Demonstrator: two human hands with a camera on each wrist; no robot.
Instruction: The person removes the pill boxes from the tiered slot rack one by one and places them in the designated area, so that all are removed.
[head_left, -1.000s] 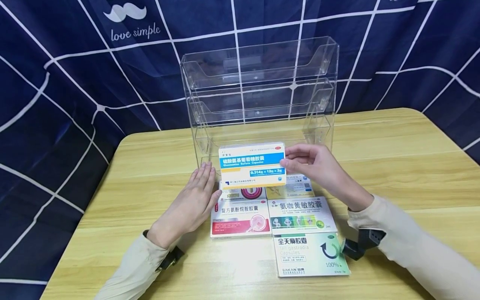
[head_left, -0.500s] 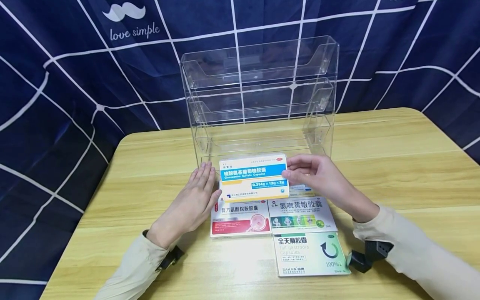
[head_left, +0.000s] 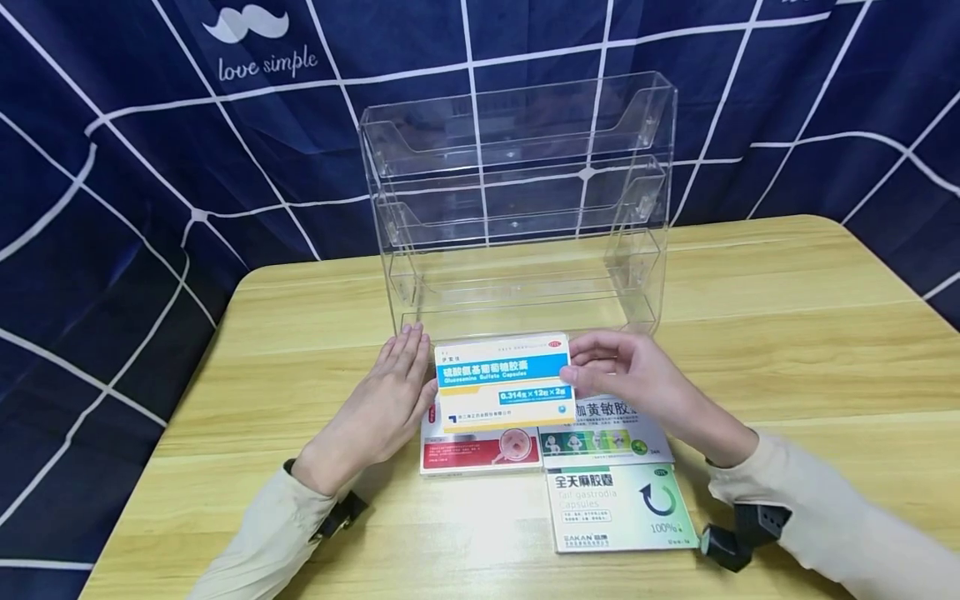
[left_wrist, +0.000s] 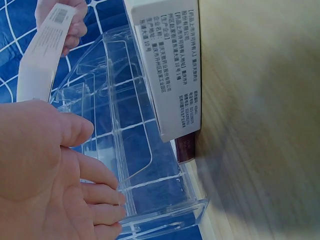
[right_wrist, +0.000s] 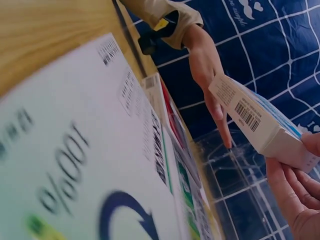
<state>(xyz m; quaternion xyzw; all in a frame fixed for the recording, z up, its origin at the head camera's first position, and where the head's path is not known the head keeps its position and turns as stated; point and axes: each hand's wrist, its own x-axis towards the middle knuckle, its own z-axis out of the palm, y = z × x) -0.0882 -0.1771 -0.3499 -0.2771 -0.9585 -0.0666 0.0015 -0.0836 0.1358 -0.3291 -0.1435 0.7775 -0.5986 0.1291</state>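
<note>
My right hand (head_left: 637,375) pinches the right end of a white, blue and yellow medicine box (head_left: 502,383), held tilted above other boxes. The right wrist view shows the barcode end of this medicine box (right_wrist: 255,120) raised off the boxes beneath. My left hand (head_left: 367,408) has its fingers extended at the front left corner of a clear acrylic rack (head_left: 517,158); whether it touches the rack or the held box I cannot tell. Below lie a red and white medicine box (head_left: 480,450), partly covered, and a white and green medicine box (head_left: 607,442).
Nearest the front lies a green and white gastrodia capsule box (head_left: 622,508). The tiered rack stands on the wooden table (head_left: 787,333) in front of a dark blue curtain (head_left: 810,75) with white lines.
The right hand has brought the held medicine box down and toward the front, covering more of the boxes beneath and uncovering the rack's lower front. The left hand has barely moved.
</note>
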